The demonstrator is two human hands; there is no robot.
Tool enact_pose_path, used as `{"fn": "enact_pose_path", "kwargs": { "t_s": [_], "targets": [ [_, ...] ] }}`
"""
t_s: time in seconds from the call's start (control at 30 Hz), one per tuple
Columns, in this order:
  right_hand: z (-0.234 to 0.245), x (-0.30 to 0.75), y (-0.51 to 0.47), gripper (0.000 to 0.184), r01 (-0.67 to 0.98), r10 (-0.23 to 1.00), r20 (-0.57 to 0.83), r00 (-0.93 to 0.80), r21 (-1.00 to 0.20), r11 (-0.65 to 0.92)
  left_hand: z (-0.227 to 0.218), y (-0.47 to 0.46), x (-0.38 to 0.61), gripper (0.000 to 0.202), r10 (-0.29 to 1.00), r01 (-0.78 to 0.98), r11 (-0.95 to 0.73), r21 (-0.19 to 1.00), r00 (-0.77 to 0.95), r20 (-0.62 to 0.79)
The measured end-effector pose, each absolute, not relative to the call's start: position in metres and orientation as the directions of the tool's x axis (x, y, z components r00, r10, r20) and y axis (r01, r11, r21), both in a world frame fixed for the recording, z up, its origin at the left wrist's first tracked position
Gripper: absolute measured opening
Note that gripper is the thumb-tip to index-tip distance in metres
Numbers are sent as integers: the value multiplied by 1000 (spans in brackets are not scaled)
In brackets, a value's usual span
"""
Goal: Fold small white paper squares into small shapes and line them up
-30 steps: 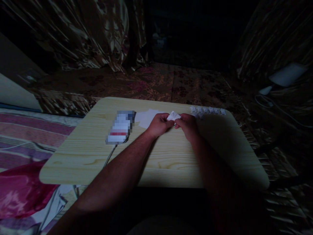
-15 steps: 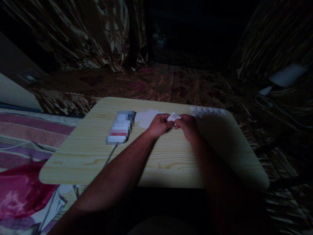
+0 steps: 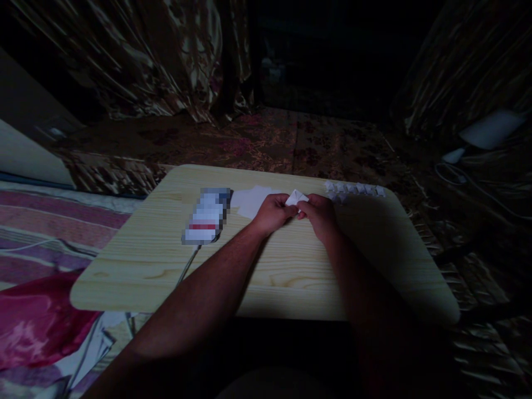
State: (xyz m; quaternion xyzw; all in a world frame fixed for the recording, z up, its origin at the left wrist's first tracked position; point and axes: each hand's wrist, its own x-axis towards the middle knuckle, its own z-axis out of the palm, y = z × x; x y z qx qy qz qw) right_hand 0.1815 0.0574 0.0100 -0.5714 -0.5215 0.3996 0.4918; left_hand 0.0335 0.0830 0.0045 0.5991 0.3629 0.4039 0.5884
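Note:
A small white folded paper (image 3: 297, 197) is pinched between both hands above the far half of the table. It looks like a diamond with crease lines meeting near its top. My left hand (image 3: 273, 213) grips its left lower edge, thumb on the near side. My right hand (image 3: 318, 215) holds the right lower edge, thumb pressed on the front. Fingers hide the paper's lower part. Just left of my left hand lie several flat white paper sheets (image 3: 250, 200). Beyond my right hand stand several small folded paper pieces (image 3: 361, 189) in a row, with a couple more in front.
The light wooden table (image 3: 137, 260) has rounded corners. A phone (image 3: 206, 216) with a blurred screen lies left of the sheets, its cable running toward me. A striped bed with a magenta cloth (image 3: 37, 321) is at the left. A white lamp (image 3: 492, 130) stands at the right.
The paper's upper flaps, spread out at the sides before, now lie flat in a neater diamond. Both hands stay in nearly the same place, still holding it.

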Motion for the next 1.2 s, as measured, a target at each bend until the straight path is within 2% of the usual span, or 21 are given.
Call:
{"fn": "enact_pose_path", "kwargs": {
  "t_s": [0.17,0.37,0.6,0.73,0.9,1.2],
  "targets": [
    [15,183,56,15,116,997,44,70,-993,36,1,87,33,19,949,-16,-44,999,311,47],
    [22,186,53,12,261,993,52,104,-965,24,6,84,32,19,940,-28,-20,999,339,28],
    [26,186,54,14,246,993,17,114,-969,-12,7,87,30,18,958,-42,-18,999,285,29],
    [27,183,53,22,254,961,143,236,-964,81,5,89,32,22,985,-110,26,994,173,-7],
    [19,178,51,16,423,930,312,195,-882,207,4,91,33,25,987,-219,73,973,159,-38],
    [13,175,54,18,450,930,281,236,-880,152,4,88,35,33,968,-252,88,964,250,-23]
  ]
}}
